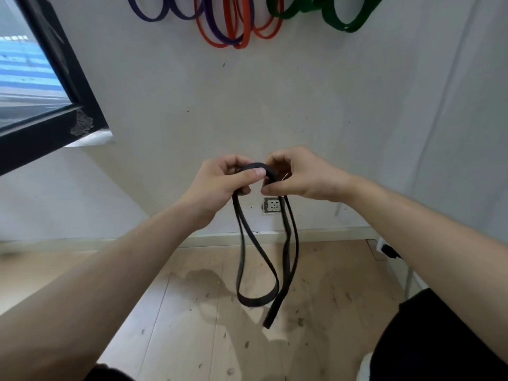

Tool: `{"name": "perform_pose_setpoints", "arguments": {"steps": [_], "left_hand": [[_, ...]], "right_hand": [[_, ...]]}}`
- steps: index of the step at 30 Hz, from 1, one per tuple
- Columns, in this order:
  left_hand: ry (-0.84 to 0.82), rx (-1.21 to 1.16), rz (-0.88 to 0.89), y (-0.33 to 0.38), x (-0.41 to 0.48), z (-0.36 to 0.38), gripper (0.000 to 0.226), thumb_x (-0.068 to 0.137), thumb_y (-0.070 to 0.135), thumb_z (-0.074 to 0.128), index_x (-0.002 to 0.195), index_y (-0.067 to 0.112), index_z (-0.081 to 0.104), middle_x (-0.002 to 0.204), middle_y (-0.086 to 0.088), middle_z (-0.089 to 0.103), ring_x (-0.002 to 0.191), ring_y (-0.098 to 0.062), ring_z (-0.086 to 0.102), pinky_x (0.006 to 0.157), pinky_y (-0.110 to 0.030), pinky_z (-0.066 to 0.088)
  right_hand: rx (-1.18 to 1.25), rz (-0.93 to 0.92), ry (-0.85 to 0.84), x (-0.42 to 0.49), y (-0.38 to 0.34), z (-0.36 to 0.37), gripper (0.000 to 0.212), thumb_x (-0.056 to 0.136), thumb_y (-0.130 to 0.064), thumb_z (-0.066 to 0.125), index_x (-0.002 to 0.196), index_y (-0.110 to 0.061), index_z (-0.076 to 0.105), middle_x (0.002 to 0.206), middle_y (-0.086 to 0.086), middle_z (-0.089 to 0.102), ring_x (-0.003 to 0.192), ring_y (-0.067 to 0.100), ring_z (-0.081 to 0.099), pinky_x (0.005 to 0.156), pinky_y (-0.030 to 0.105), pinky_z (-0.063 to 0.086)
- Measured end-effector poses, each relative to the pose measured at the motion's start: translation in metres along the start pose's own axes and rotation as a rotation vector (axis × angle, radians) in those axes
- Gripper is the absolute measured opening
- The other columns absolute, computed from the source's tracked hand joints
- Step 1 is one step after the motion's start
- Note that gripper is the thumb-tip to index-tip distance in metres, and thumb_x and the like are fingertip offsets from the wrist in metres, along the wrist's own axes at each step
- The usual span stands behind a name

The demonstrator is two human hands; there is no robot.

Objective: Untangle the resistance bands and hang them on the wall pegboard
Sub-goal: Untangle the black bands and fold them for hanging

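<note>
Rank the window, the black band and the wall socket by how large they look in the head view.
1. window, though the picture's edge cuts it off.
2. black band; it hangs nearer the camera than the wall, which enlarges it.
3. wall socket, plainly the smallest.

Pale grey wall (178, 105) w/ small scuffs, white socket (272, 206) low at centre. Black-framed window (27, 78) at left, daylight thru glass. Light wood-plank floor (178, 312) speckled w/ dark bits; cream baseboard (330, 234) along wall bottom.
</note>
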State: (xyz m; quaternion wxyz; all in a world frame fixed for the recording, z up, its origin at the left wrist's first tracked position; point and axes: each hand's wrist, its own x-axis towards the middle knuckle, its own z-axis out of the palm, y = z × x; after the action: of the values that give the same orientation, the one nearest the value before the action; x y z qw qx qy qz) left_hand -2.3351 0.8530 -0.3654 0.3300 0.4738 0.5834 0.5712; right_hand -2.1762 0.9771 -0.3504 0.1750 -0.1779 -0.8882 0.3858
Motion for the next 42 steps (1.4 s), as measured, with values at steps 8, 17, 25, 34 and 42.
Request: {"name": "perform_pose_setpoints", "arguments": {"steps": [8, 17, 25, 34, 42], "left_hand": [[0.105, -0.025, 0.057, 0.005, -0.001, -0.011, 0.017, 0.077, 0.027, 0.077, 0.086, 0.014, 0.069, 0.068, -0.001, 0.051, 0.056, -0.012, 0.045, 0.059, -0.025, 0.042], [0.057, -0.047, 0.049, 0.001, -0.008, -0.038, 0.017, 0.081, 0.026, 0.072, 0.093, 0.013, 0.071, 0.068, 0.001, 0.053, 0.063, -0.015, 0.050, 0.066, -0.024, 0.044], [-0.024, 0.050, 0.048, -0.005, -0.018, -0.028, 0.014, 0.088, 0.015, 0.073, 0.102, 0.012, 0.073, 0.089, -0.010, 0.073, 0.084, -0.022, 0.073, 0.084, -0.031, 0.059], [-0.049, 0.183, 0.075, -0.015, -0.016, -0.010, 0.016, 0.088, 0.020, 0.075, 0.104, 0.021, 0.075, 0.100, 0.000, 0.078, 0.096, -0.013, 0.074, 0.084, -0.022, 0.057], [-0.136, 0.194, 0.049, -0.027, -0.015, 0.013, 0.048, 0.081, 0.026, 0.082, 0.125, 0.021, 0.064, 0.114, 0.003, 0.073, 0.106, -0.009, 0.070, 0.094, -0.029, 0.056]], "right_hand": [[0.172, 0.114, -0.128, -0.006, 0.011, 0.013, 0.014, 0.088, -0.009, 0.075, 0.099, -0.001, 0.071, 0.092, 0.023, 0.071, 0.083, 0.026, 0.068, 0.083, 0.044, 0.057], [0.344, -0.020, 0.074, -0.007, -0.011, -0.007, 0.023, 0.088, -0.004, 0.073, 0.110, -0.007, 0.069, 0.094, 0.009, 0.075, 0.091, 0.020, 0.073, 0.089, 0.028, 0.056], [-0.107, -0.174, 0.177, -0.007, -0.025, -0.011, 0.029, 0.093, -0.015, 0.070, 0.122, -0.017, 0.069, 0.102, -0.003, 0.072, 0.095, 0.011, 0.066, 0.077, 0.027, 0.060], [0.092, -0.198, 0.246, -0.011, -0.022, -0.021, 0.028, 0.085, 0.000, 0.074, 0.112, -0.008, 0.073, 0.097, 0.002, 0.074, 0.091, 0.012, 0.069, 0.068, 0.034, 0.062], [0.222, -0.209, 0.226, -0.017, -0.018, -0.034, 0.023, 0.081, 0.001, 0.079, 0.101, -0.009, 0.076, 0.091, 0.003, 0.074, 0.086, 0.015, 0.065, 0.061, 0.026, 0.052]]}}
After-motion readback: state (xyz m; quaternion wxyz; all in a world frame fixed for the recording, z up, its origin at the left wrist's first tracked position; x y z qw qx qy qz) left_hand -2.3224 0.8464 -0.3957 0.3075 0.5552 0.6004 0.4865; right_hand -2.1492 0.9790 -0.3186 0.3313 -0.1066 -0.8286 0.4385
